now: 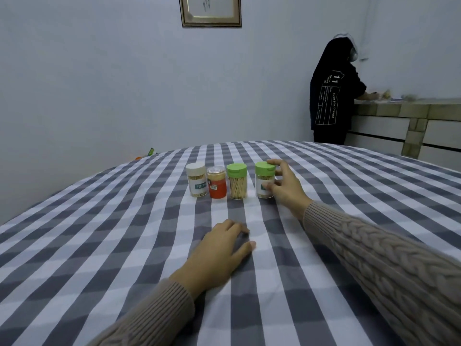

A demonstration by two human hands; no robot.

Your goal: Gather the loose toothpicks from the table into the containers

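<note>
Your right hand (287,188) is on the rightmost green-lidded toothpick jar (265,179): fingers curl over the lid's far edge and the thumb presses the clear wall near the label, so the hand is clamped on the jar. The jar stands upright on the checked tablecloth (99,233), its long axis vertical, and the toothpicks inside stand on end, though the label hides most of them.

Just to its left, apart from it, stands a second green-lidded jar (236,181), upright and packed with vertical toothpicks. Next comes a clear-capped jar with a red lower half (216,182), then a white-lidded jar (196,179) with a label and pale toothpicks showing above and below it. These three stand close together in a row.

Your left hand (222,250) lies palm down on the cloth, nearer you and well apart from the jars, fingers loosely curled and together, thumb out to the side, holding nothing.

You cannot make out any loose toothpicks on the cloth.
</note>
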